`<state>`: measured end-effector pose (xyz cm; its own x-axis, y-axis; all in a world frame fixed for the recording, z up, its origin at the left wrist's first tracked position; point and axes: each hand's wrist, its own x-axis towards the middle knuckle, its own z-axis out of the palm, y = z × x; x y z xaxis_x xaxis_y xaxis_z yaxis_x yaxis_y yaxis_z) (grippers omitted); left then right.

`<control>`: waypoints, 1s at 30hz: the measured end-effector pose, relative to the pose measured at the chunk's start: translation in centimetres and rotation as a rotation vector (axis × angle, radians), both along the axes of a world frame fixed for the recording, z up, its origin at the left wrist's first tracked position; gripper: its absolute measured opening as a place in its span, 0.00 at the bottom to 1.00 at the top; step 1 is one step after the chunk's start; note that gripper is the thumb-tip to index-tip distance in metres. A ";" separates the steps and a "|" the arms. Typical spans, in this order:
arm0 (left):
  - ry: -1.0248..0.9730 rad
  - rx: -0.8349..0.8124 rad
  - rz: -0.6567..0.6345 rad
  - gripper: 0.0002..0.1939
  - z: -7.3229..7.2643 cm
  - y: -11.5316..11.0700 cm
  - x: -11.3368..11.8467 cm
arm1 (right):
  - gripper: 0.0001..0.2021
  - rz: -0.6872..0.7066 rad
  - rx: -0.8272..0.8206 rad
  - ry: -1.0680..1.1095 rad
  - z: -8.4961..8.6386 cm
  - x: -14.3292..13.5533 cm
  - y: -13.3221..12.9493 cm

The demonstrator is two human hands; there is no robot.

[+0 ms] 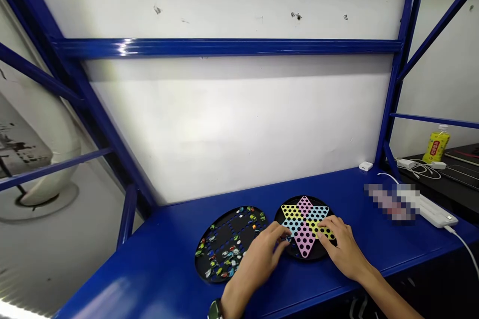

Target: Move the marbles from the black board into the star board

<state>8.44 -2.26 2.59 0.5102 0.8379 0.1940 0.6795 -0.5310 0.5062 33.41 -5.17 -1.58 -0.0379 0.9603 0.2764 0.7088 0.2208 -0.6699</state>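
Observation:
A round black Chinese checkers board with a six-pointed star [306, 239] in pink, yellow and light blue lies on the blue table. My left hand [262, 249] is at its left rim, thumb and index finger brought close together; a small bluish spot shows between the tips, too small to name. Over the right side of the star rests my right hand [344, 246], thumb and fingers apart, touching the board's edge area. Left of it lies a second round black tray [200, 261] scattered with many colourful glass marbles [229, 254], partly hidden by my left hand.
The blue table [160, 254] stands inside a blue metal frame [232, 47] against a white wall. At the right are a white power strip [434, 212] with a cable, a small white adapter [365, 166], a blurred-out item and a yellow bottle [436, 144].

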 end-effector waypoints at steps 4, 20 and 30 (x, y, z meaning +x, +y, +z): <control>0.073 0.007 -0.050 0.13 -0.9 -0.4 0.8 | 0.17 0.011 -0.025 0.015 0.0 0.0 0.0; 0.193 0.087 0.442 0.25 -1.9 4.4 -10.9 | 0.18 0.012 -0.011 0.008 0.1 0.0 -0.1; 0.307 0.029 0.308 0.23 -2.2 5.9 -8.1 | 0.19 0.022 -0.032 0.012 0.0 0.1 0.0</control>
